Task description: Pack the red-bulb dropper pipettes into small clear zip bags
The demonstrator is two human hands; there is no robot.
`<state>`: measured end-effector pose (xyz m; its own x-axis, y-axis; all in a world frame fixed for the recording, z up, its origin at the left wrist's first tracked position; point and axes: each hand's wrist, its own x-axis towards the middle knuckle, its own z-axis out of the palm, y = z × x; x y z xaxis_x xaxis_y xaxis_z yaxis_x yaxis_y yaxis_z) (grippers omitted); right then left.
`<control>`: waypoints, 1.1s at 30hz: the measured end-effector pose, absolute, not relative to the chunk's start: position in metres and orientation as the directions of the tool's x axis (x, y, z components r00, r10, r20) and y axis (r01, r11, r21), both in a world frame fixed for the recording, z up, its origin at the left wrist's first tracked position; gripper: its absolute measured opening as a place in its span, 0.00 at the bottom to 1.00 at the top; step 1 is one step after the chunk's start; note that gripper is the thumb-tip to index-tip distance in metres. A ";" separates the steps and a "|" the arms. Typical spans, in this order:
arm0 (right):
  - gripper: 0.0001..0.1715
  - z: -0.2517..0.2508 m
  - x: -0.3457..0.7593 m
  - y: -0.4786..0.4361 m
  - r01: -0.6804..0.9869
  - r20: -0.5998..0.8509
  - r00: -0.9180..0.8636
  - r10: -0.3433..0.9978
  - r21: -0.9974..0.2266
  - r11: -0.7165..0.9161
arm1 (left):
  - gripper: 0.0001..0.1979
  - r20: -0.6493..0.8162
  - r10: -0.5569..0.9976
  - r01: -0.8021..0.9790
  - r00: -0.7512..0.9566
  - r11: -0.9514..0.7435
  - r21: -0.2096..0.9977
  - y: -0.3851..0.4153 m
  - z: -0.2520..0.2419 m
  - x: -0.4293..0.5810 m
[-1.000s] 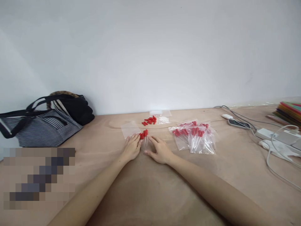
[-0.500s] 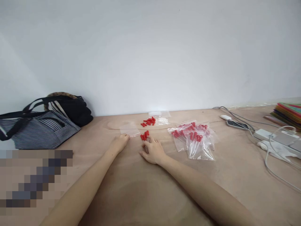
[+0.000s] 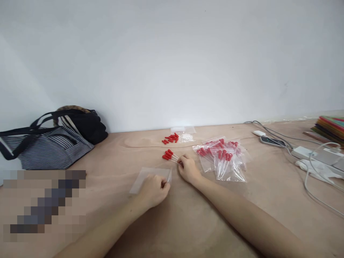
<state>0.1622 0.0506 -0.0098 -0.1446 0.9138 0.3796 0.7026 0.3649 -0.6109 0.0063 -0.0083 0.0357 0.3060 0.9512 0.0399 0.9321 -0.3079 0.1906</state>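
Note:
My left hand (image 3: 156,190) is closed on the right edge of a small clear zip-lock bag (image 3: 139,181), which looks flat. My right hand (image 3: 188,167) pinches the thin clear tubes of several droppers (image 3: 168,154), whose red rubber bulbs point to the left. The tube ends are hidden by my fingers. Beyond the hands lie loose red bulbs (image 3: 171,138), beside a cluster of clear tubes (image 3: 186,137). To the right of my right hand is an overlapping pile of zip-lock bags (image 3: 228,172) with red-bulbed droppers inside.
Another clear bag (image 3: 182,129) lies by the wall. A striped bag (image 3: 53,147) and a black bag (image 3: 90,125) stand at left. On the right are a dark handheld device (image 3: 272,142), a power strip (image 3: 301,153), cables and a stack of coloured sheets (image 3: 329,130).
My left hand has brought the zip-lock bag nearer and to the right. My right hand has shifted right and closed on the dropper tubes; earlier its fingers were spread beside the bulbs.

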 end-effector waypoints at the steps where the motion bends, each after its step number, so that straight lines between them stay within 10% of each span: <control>1: 0.10 -0.010 0.164 0.050 0.704 0.374 -0.137 0.917 -0.615 0.355 | 0.15 0.059 0.945 0.918 0.323 -0.327 0.224 -0.012 0.034 0.009; 6: 0.10 -0.003 0.164 0.054 0.724 0.322 -0.062 0.945 -0.637 0.264 | 0.19 0.261 0.824 0.755 0.502 -0.565 0.332 -0.006 0.033 0.002; 13: 0.24 0.018 0.154 0.085 0.745 0.068 0.023 0.997 -0.667 0.028 | 0.49 0.042 0.785 0.702 0.618 -0.575 0.420 0.006 0.032 -0.015; 26: 0.07 0.019 0.168 0.097 0.738 -0.094 -0.008 0.996 -0.673 -0.058 | 0.43 -0.037 0.846 0.772 0.532 -0.466 0.433 -0.044 0.023 0.022; 33: 0.12 0.036 0.184 0.067 0.547 -0.015 -0.142 0.990 -0.835 0.066 | 0.30 0.148 0.945 0.571 0.292 -0.297 0.765 -0.026 0.022 0.013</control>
